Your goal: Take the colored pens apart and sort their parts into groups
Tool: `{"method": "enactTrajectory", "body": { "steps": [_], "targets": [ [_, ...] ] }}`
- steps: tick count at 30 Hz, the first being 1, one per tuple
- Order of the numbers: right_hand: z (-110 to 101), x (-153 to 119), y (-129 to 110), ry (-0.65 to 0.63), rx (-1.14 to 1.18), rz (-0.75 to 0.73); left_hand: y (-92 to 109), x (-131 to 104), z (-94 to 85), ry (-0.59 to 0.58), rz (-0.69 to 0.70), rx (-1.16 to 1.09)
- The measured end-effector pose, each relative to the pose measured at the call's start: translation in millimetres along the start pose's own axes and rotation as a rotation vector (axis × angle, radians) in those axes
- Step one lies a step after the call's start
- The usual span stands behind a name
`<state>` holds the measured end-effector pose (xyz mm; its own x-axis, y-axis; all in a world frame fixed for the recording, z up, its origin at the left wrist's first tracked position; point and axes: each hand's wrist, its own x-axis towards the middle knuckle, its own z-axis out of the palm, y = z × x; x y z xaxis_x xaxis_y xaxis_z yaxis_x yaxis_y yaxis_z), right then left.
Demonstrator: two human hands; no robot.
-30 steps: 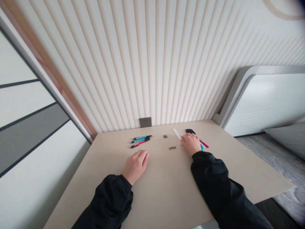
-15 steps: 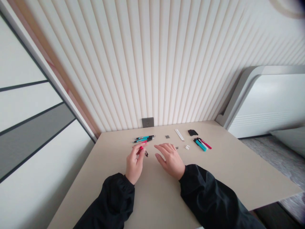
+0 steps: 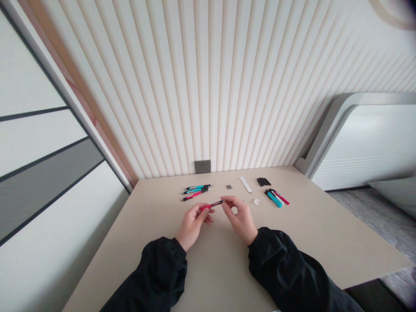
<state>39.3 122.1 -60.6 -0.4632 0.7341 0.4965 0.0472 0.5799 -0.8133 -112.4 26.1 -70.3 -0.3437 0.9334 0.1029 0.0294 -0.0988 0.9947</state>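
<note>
The left hand (image 3: 191, 225) holds the red and black pen (image 3: 212, 204) by its red end, with thumb and fingers closed on it. The right hand (image 3: 240, 219) has its thumb and first finger closed on the black end. It is too small to tell if a tiny bit sits between those fingertips. The pen is up over the table (image 3: 221, 268), between the two hands, and it leans a little (its black end is the higher one).

Make the pen the middle of a clock, with twelve toward the striped wall (image 3: 208, 86). Near ten o'clock lie three more pens (image 3: 196, 190), two blue and one red, side by side. Between one and two is a little pile of grey bits (image 3: 229, 186). At two are thin white sticks (image 3: 245, 184), and farther that way, a row of short black tubes (image 3: 264, 181). At three, just past the right hand, are small white bits (image 3: 256, 201). Beyond them, also at three, lie blue, white and red tubes (image 3: 276, 198) in a bunch.
</note>
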Motion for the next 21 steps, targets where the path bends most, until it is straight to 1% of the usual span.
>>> {"method": "enactTrajectory", "body": {
  "steps": [3, 6, 9, 12, 16, 21],
  "targets": [
    [0.0, 0.8, 2.3, 0.010, 0.102, 0.037, -0.7, -3.3, 2.3, -0.127, -0.027, 0.168],
    [2.6, -0.2, 4.3, -0.054, 0.139, 0.026, 2.0, -6.2, 3.5, -0.173, -0.022, 0.277],
    [5.6, -1.9, 5.3, -0.113, 0.131, 0.000, 5.1, -6.9, 3.3, -0.186, 0.005, 0.331],
    [6.7, -2.6, 4.7, -0.131, 0.109, -0.008, 5.6, -5.9, 2.7, -0.193, 0.014, 0.365],
    [5.1, -2.0, 2.3, -0.105, 0.100, 0.001, 3.6, -4.7, 2.2, -0.186, 0.018, 0.401],
    [3.8, -2.3, 1.6, -0.063, 0.114, 0.019, 2.9, -5.1, 2.0, -0.195, 0.002, 0.379]
  ]
}}
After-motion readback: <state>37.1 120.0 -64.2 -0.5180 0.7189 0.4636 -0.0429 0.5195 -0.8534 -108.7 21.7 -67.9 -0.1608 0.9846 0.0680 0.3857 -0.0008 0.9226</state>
